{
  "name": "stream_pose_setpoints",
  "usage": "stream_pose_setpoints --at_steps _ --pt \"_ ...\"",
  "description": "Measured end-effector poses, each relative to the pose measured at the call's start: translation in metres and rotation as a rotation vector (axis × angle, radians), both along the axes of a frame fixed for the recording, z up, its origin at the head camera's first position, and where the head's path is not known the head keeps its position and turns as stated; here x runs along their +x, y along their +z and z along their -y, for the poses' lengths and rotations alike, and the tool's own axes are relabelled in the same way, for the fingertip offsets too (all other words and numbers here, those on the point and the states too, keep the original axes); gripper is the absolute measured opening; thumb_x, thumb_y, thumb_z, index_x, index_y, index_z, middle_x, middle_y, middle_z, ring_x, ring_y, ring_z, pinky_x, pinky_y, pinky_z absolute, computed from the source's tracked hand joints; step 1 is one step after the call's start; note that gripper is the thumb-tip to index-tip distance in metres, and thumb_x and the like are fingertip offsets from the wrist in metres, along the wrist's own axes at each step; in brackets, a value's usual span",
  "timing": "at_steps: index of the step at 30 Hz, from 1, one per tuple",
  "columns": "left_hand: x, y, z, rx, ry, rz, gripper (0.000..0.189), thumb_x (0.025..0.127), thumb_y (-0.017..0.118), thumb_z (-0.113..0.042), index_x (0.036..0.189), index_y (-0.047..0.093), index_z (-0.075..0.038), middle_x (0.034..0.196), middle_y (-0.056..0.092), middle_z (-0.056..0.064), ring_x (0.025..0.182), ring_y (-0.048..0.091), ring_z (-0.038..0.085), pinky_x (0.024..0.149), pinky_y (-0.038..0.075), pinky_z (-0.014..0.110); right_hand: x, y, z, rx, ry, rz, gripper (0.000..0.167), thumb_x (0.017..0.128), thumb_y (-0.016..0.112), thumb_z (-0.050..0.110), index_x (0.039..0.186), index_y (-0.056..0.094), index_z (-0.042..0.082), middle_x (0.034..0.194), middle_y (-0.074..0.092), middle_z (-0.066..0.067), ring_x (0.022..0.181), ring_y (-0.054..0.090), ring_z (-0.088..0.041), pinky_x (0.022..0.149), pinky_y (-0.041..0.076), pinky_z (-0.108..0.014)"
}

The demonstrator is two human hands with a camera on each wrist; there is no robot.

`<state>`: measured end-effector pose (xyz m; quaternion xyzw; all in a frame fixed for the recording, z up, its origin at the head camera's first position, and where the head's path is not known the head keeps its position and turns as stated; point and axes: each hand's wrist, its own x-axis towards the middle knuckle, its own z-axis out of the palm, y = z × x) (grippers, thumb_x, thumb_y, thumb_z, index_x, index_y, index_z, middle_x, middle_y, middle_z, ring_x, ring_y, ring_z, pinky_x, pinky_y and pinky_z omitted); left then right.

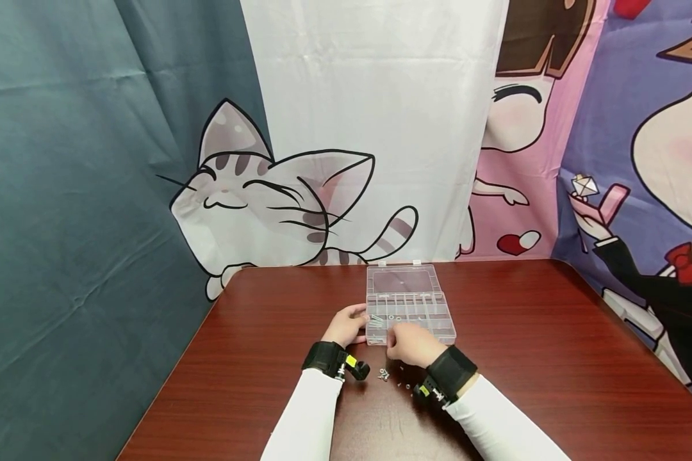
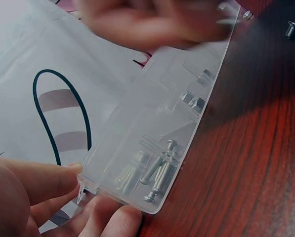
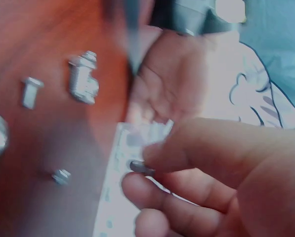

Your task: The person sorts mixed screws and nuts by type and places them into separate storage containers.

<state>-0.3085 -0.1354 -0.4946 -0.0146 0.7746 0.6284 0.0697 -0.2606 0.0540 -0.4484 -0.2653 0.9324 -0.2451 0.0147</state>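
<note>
A clear plastic compartment box [image 1: 445, 325] lies on the table with its lid [image 1: 403, 280] folded back. My left hand [image 1: 343, 325] grips the box at its left side, thumb at the upper edge and fingers below. Long screws [image 2: 162, 170] fill the near corner compartment, and hex nuts [image 2: 191, 101] sit farther along the same row. Over the front of the box is my right hand [image 1: 416, 344]. Between its thumb and index finger it pinches a small screw [image 3: 141, 168], blurred in the right wrist view.
A small pile of screws and nuts [image 1: 384, 374] lies on the brown table [image 1: 265, 384] in front of the box. A loose screw [image 3: 31, 92] and a small nut [image 3: 62, 177] lie apart from it. Printed curtains [image 1: 380, 96] hang behind the table.
</note>
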Motion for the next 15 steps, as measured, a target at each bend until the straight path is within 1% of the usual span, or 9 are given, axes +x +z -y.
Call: stream_pose_setpoints --at_steps 3,5,8,10,12,13,15 --pt "0.000 -0.001 0.000 0.006 0.000 0.000 0.042 0.100 0.058 -0.011 0.141 0.053 -0.004 0.128 0.062 0.014 0.100 0.065 0.021 0.071 0.059 0.034 -0.008 0.004 -0.005 -0.057 -0.060 -0.046 0.003 0.078 0.067 0.007 0.078 0.068 0.010 0.070 0.061 0.005 0.064 0.054 -0.012 0.061 0.047 -0.031" --pt "0.000 -0.002 0.000 0.006 0.002 0.002 0.042 0.101 0.058 -0.012 0.141 0.053 -0.004 0.129 0.062 0.013 0.101 0.065 0.021 0.072 0.059 0.034 -0.013 0.007 -0.009 -0.097 -0.111 -0.058 0.010 0.084 0.066 0.008 0.091 0.073 0.007 0.081 0.068 0.001 0.070 0.057 -0.013 0.066 0.049 -0.033" --pt "0.000 -0.002 0.000 0.002 0.006 0.004 0.042 0.101 0.058 -0.013 0.142 0.053 -0.005 0.129 0.062 0.013 0.100 0.065 0.020 0.072 0.059 0.034 -0.022 0.011 -0.019 -0.143 -0.185 -0.084 0.020 0.090 0.063 0.010 0.105 0.075 0.004 0.097 0.073 -0.005 0.077 0.060 -0.015 0.072 0.051 -0.036" --pt "0.000 -0.001 0.000 -0.006 0.006 0.000 0.042 0.101 0.057 -0.013 0.142 0.053 -0.005 0.130 0.061 0.013 0.100 0.065 0.020 0.072 0.059 0.034 -0.028 0.012 -0.026 -0.171 -0.230 -0.110 0.022 0.093 0.061 0.012 0.108 0.076 0.004 0.102 0.073 -0.008 0.080 0.062 -0.018 0.075 0.051 -0.039" --pt "0.001 0.001 0.000 -0.010 0.005 -0.001 0.042 0.101 0.056 -0.013 0.143 0.052 -0.005 0.130 0.061 0.013 0.099 0.065 0.020 0.071 0.059 0.034 -0.033 0.012 -0.033 -0.212 -0.275 -0.141 0.021 0.095 0.061 0.014 0.107 0.076 0.004 0.103 0.073 -0.010 0.084 0.064 -0.021 0.078 0.052 -0.042" --pt "0.001 0.002 0.000 -0.013 0.005 0.000 0.043 0.102 0.056 -0.014 0.143 0.052 -0.005 0.131 0.061 0.014 0.099 0.065 0.020 0.072 0.059 0.034 -0.035 0.011 -0.037 -0.231 -0.300 -0.149 0.021 0.095 0.062 0.014 0.106 0.076 0.004 0.102 0.073 -0.010 0.087 0.065 -0.023 0.080 0.052 -0.044" --pt "0.001 0.002 0.000 -0.010 0.003 0.001 0.043 0.102 0.056 -0.014 0.144 0.051 -0.005 0.132 0.060 0.014 0.100 0.065 0.021 0.072 0.059 0.034 -0.040 0.009 -0.043 -0.272 -0.348 -0.152 0.019 0.096 0.063 0.015 0.104 0.075 0.004 0.097 0.072 -0.010 0.083 0.063 -0.024 0.078 0.051 -0.044"
